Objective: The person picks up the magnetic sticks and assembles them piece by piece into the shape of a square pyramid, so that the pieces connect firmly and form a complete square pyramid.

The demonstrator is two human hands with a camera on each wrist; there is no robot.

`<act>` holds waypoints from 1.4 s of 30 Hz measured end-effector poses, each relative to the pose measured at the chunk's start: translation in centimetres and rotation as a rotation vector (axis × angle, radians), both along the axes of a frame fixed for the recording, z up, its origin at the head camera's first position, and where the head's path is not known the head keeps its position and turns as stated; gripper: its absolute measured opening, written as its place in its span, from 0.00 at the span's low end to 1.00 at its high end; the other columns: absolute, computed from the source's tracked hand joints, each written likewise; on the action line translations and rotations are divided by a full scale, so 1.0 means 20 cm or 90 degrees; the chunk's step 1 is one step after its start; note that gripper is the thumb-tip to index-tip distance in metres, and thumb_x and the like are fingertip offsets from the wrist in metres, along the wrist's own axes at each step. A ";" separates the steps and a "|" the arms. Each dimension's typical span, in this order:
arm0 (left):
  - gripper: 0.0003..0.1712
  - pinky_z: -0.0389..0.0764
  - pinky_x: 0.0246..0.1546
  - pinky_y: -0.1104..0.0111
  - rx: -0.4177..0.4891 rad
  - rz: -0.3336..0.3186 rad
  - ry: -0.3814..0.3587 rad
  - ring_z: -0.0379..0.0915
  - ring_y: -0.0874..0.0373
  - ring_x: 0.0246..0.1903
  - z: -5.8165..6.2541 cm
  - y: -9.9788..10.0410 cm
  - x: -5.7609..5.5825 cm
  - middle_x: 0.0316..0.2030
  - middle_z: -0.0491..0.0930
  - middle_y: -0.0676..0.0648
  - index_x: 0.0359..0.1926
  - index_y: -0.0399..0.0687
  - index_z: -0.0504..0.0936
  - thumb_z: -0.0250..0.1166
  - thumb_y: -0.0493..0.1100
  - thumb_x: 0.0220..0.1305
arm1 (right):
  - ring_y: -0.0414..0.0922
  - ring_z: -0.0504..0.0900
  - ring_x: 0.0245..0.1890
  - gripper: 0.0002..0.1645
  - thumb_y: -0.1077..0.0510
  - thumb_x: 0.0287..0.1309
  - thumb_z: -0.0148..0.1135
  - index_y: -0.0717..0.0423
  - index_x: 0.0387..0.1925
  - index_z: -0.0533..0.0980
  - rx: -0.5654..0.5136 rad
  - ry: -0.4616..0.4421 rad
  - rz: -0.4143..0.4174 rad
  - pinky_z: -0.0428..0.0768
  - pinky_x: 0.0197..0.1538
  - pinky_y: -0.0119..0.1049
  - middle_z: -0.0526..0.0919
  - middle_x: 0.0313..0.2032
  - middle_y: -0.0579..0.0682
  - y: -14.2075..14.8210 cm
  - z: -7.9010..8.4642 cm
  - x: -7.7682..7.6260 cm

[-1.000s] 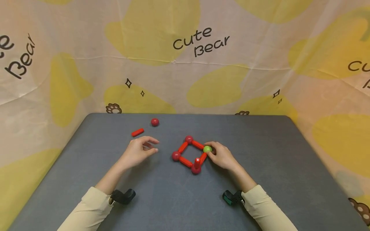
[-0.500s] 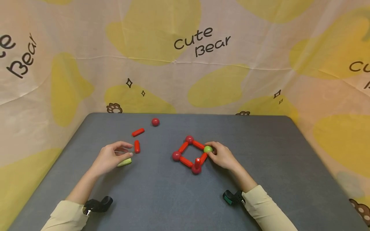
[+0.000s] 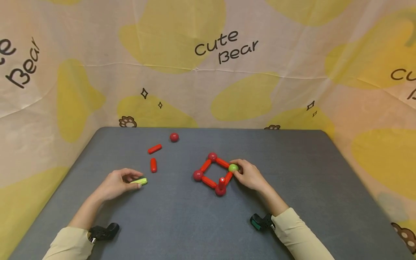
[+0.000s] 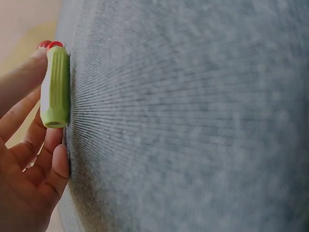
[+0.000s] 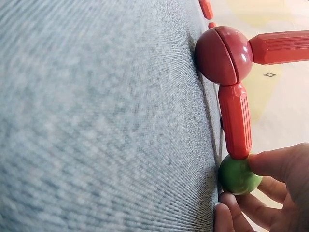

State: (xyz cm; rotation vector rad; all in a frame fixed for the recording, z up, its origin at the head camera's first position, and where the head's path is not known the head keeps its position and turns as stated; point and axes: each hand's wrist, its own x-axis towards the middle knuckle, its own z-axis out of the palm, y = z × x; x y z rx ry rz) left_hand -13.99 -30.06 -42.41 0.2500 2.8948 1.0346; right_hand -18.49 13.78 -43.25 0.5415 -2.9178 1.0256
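Observation:
My left hand (image 3: 115, 185) pinches a light green rod (image 3: 141, 181) between thumb and fingers, low over the table on the left. In the left wrist view this rod (image 4: 58, 89) is ribbed, with the thumb along its side. My right hand (image 3: 251, 177) holds a green ball (image 3: 233, 168), the right corner of a four-sided frame. Red rods (image 3: 208, 182) join it to dark red balls at the left (image 3: 198, 175), back (image 3: 212, 156) and front (image 3: 220, 191). From the front ball a red rod (image 3: 222, 181) stands up. The right wrist view shows thumb and fingers around the green ball (image 5: 239, 176).
Two loose red rods, one nearer (image 3: 154, 165) and one farther (image 3: 155, 148), lie beyond the left hand. A loose red ball (image 3: 174, 137) sits near the far edge of the grey table (image 3: 292, 151). A printed cloth (image 3: 182, 83) hangs behind.
My left hand has moved left and toward me, uncovering a red rod, and its fingers have come down around the green rod. My right hand stays on the green ball.

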 end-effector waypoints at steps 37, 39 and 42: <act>0.11 0.77 0.32 0.71 0.063 -0.064 0.067 0.75 0.62 0.31 0.14 0.35 -0.03 0.30 0.79 0.54 0.37 0.50 0.81 0.71 0.40 0.50 | 0.40 0.68 0.24 0.17 0.61 0.55 0.59 0.55 0.48 0.77 -0.003 -0.008 -0.014 0.66 0.27 0.33 0.73 0.27 0.49 -0.01 0.00 0.01; 0.11 0.77 0.32 0.71 0.080 -0.063 0.068 0.76 0.61 0.31 0.14 0.39 -0.04 0.29 0.80 0.54 0.37 0.50 0.81 0.70 0.39 0.50 | 0.40 0.68 0.24 0.17 0.61 0.55 0.59 0.55 0.48 0.77 -0.002 -0.009 -0.016 0.67 0.27 0.33 0.73 0.28 0.49 -0.01 0.00 0.01; 0.11 0.77 0.33 0.71 0.099 -0.049 0.075 0.76 0.61 0.31 0.14 0.45 -0.04 0.29 0.80 0.54 0.36 0.51 0.80 0.70 0.39 0.49 | 0.40 0.68 0.24 0.17 0.61 0.55 0.59 0.55 0.48 0.77 -0.002 -0.008 -0.016 0.66 0.28 0.33 0.73 0.28 0.49 -0.01 0.00 0.01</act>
